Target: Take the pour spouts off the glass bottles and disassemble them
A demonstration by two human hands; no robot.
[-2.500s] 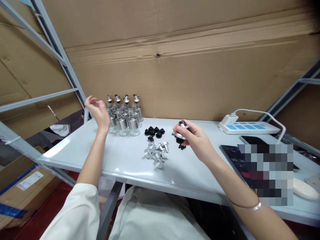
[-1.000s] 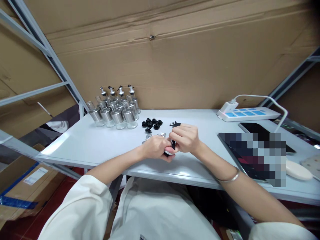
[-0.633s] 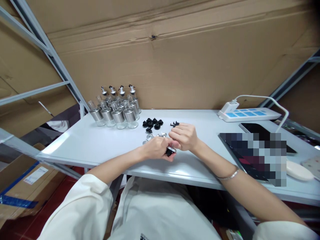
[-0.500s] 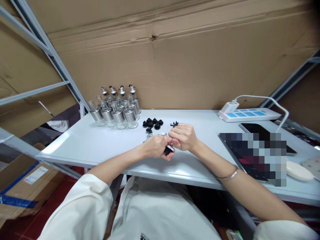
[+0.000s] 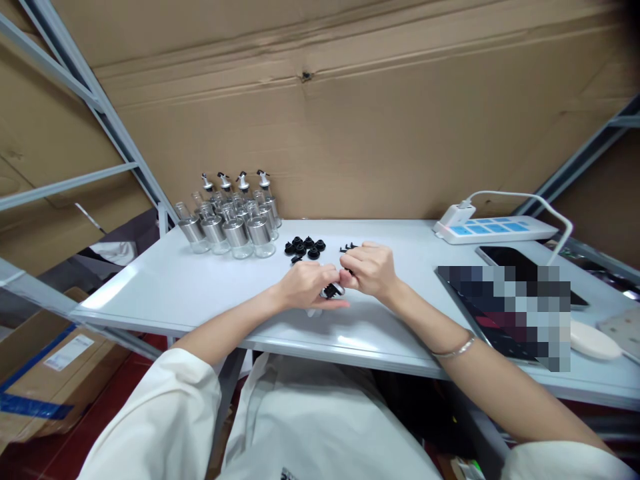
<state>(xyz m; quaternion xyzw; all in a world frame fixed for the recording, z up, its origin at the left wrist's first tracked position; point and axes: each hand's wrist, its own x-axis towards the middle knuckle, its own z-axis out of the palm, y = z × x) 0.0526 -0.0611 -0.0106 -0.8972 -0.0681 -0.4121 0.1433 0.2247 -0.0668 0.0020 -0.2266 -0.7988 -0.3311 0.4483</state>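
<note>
Over the front part of the table, my left hand (image 5: pixel 305 285) grips a black and silver bottle pourer (image 5: pixel 332 291), mostly covered by the fingers. My right hand (image 5: pixel 373 269) touches or nearly touches the left one. Its thumb and finger are pinched on a small black piece (image 5: pixel 349 271), largely hidden. Small black levers (image 5: pixel 348 247) lie just behind my right hand. Several black stoppers (image 5: pixel 305 247) are grouped behind my left hand. A pale shiny shape (image 5: pixel 314 312) shows beneath my left hand; its kind is unclear.
Glass bottles with steel sleeves (image 5: pixel 236 233) stand at the back left, several with pourers (image 5: pixel 243 179) fitted. On the right lie a power strip (image 5: pixel 495 230) with a white cable, a dark phone (image 5: pixel 500 257), a blurred-out tablet-like thing (image 5: pixel 480 313) and a cream oval object (image 5: pixel 595 340). Cardboard (image 5: pixel 350 133) backs the table.
My left hand and the pourer have risen slightly and shifted left, with the fingers turned differently. My right hand has edged up and tilted. Silver pieces seen behind the left hand are now covered.
</note>
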